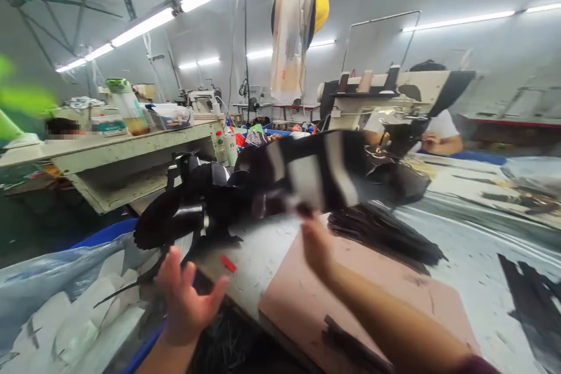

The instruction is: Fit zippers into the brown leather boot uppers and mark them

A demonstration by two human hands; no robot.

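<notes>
My right hand [316,241] is raised over the worktable [473,257], pinching the lower edge of a dark fabric piece with white stripes [315,175] that is blurred by motion. My left hand [186,298] hovers lower left with fingers spread, holding nothing, close to a heap of black fabric pieces [193,210] at the table's left edge. A pinkish board [307,298] lies on the table under my right forearm.
A stack of dark strips [385,234] lies behind the board. A sewing machine [394,99] stands at the back right, with another person's arm [438,140] behind it. A blue bin with plastic bags [65,292] is lower left. A cluttered bench [131,140] stands left.
</notes>
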